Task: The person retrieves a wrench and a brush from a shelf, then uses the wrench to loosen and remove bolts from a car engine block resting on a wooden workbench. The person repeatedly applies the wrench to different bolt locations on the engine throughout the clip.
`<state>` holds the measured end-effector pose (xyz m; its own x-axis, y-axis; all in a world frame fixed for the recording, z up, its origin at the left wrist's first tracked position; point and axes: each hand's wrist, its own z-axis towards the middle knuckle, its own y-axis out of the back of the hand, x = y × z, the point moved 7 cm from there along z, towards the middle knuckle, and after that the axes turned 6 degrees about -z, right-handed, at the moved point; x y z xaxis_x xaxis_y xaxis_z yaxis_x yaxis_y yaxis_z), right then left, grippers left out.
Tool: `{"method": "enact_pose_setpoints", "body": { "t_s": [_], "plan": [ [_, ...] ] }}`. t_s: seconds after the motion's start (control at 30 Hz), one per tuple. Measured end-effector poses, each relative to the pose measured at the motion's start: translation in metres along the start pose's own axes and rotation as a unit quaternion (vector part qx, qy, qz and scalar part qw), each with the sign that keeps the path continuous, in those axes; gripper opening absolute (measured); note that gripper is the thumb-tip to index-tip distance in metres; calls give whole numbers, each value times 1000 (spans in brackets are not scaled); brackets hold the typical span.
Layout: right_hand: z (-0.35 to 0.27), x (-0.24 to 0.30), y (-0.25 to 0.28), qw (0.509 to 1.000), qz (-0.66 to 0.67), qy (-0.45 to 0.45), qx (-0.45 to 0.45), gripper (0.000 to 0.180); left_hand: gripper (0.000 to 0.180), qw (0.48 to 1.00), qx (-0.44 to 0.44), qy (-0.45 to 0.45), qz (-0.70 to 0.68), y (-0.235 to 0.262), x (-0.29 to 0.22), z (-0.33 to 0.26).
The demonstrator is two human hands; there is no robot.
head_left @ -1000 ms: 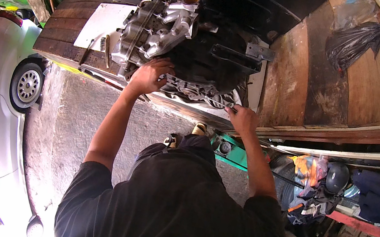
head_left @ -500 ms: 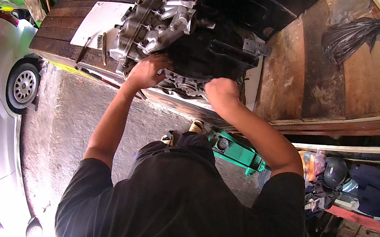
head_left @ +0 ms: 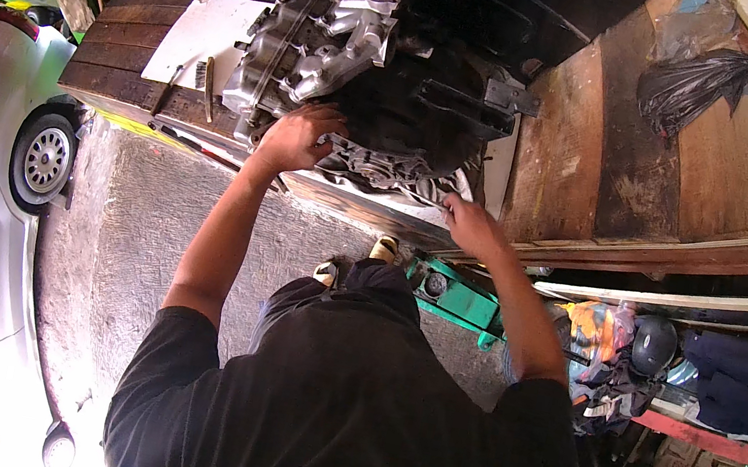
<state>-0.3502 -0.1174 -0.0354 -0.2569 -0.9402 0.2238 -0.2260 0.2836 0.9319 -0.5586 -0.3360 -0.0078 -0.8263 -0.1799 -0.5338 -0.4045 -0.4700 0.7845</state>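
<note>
Wooden counter point(head_left: 597, 163) edge carries the engine block point(head_left: 361, 81); left hand point(head_left: 296, 135) fingers curl on its casing, right hand point(head_left: 470, 228) fingers grip its lower rim. Greasy metal might slip, pinching fingers.

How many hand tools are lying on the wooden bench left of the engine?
2 that I can make out: a brush on the white sheet, and a long tool beside it, left of the engine. Others may be hidden behind the engine.
</note>
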Motion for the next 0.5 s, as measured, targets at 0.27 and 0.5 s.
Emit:
{"method": "enact_pose_setpoints", "body": {
  "t_s": [0.27,0.5],
  "plan": [
    [-16,-33,-77,961,205,-68,-172,29,33,1000,-1,-12,16,1,-2,-2],
    [-4,-34,-86,959,186,-88,-194,32,31,1000,4,-8,18,1,-1,2]
  ]
}}
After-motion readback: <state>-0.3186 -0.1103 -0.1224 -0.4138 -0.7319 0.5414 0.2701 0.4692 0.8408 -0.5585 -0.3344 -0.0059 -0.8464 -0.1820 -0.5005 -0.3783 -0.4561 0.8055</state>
